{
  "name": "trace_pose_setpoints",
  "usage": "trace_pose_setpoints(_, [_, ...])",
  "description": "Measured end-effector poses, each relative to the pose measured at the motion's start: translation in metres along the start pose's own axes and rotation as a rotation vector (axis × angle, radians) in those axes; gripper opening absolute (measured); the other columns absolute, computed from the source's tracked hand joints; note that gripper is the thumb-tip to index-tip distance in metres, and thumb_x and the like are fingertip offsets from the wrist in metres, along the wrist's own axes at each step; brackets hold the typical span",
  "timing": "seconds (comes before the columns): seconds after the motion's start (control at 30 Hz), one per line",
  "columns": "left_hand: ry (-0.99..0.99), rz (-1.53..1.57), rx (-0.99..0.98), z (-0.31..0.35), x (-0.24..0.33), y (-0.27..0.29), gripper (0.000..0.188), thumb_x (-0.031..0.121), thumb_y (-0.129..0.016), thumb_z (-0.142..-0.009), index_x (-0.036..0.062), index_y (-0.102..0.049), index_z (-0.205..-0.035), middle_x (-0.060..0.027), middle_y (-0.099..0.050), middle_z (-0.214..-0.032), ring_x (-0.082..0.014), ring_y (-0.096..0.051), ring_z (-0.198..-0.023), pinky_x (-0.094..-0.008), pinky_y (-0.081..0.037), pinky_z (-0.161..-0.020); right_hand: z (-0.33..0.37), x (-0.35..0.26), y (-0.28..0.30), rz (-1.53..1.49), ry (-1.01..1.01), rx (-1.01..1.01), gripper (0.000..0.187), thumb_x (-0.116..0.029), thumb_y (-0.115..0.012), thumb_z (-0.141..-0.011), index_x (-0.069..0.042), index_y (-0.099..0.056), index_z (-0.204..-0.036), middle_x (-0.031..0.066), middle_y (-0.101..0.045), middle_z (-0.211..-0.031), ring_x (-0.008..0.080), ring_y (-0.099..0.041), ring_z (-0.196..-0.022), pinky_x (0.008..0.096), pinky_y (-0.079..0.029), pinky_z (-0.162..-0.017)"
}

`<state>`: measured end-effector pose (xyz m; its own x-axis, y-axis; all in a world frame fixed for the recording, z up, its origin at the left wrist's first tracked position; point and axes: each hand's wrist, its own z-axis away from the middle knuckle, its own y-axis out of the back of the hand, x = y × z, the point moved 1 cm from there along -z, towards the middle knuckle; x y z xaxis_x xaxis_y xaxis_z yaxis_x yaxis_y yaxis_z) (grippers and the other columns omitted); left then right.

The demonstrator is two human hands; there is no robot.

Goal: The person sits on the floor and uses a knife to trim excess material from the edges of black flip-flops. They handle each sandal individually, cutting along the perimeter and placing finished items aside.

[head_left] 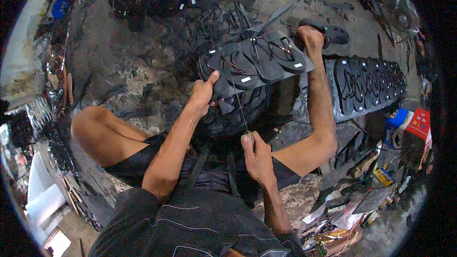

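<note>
A row of black flip-flops (259,62) lies side by side on a grey sheet in front of me, each with a small white label. My left hand (203,94) grips the edge of the leftmost flip-flop (209,66), thumb on top and fingers partly hidden below. My right hand (258,158) is closed around the lower end of a thin metal rod (240,104). The rod slants up and left from my fist, and its upper end reaches the flip-flops near a strap. I cannot make out its tip or any handle.
More flip-flops (371,85) stand packed in a long row at the right. Black scraps (243,19) lie beyond the sheet. A red and blue box (409,126) is at the far right. My bent legs flank the work, one foot beside a black clog (335,34).
</note>
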<state>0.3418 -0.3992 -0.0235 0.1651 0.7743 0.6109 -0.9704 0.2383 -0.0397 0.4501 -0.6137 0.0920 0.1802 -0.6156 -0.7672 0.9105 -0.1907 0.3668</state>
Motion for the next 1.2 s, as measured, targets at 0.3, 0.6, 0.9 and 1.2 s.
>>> trace_pose_setpoints(0.3, [-0.008, 0.147, -0.120, 0.008, -0.002, -0.006, 0.037, 0.040, -0.071, -0.095, 0.0045, -0.060, -0.093, -0.0051, -0.066, -0.072, -0.0170, -0.061, -0.050, -0.0294, -0.037, -0.038, -0.080, 0.021, -0.013, 0.173, -0.005, -0.014, 0.046, -0.039, -0.059, -0.102, 0.003, -0.062, -0.084, 0.0295, -0.062, -0.075, 0.0509, -0.061, -0.072, 0.0537, -0.045, -0.064])
trace_pose_setpoints(0.6, [0.049, 0.252, -0.228, 0.002, -0.020, 0.000, 0.032, 0.043, -0.070, -0.095, 0.0115, -0.064, -0.090, -0.0009, -0.068, -0.076, -0.0136, -0.061, -0.059, -0.0291, -0.045, -0.044, -0.138, 0.102, -0.041, 0.712, 0.410, -0.028, 0.033, -0.028, -0.065, -0.099, 0.005, -0.063, -0.095, 0.0283, -0.063, -0.078, 0.0484, -0.061, -0.072, 0.0530, -0.045, -0.062])
trace_pose_setpoints(0.9, [0.117, 0.346, -0.237, 0.009, -0.005, 0.001, 0.029, 0.042, -0.071, -0.094, 0.0142, -0.064, -0.089, 0.0016, -0.067, -0.078, -0.0127, -0.061, -0.063, -0.0295, -0.048, -0.049, -0.218, 0.119, -0.095, 0.602, 0.394, 0.391, 0.035, -0.033, -0.063, -0.097, 0.002, -0.063, -0.102, 0.0195, -0.063, -0.079, 0.0368, -0.060, -0.072, 0.0465, -0.049, -0.064])
trace_pose_setpoints(1.2, [0.147, 0.142, -0.180, 0.017, 0.000, 0.009, 0.035, 0.047, -0.072, -0.092, 0.0165, -0.061, -0.106, 0.0018, -0.067, -0.096, -0.0148, -0.063, -0.085, -0.0396, -0.053, -0.069, -0.275, 0.103, -0.057, 0.498, 0.349, 0.237, 0.044, -0.043, -0.053, -0.102, -0.001, -0.065, -0.097, 0.0102, -0.064, -0.073, 0.0228, -0.059, -0.065, 0.0378, -0.048, -0.060])
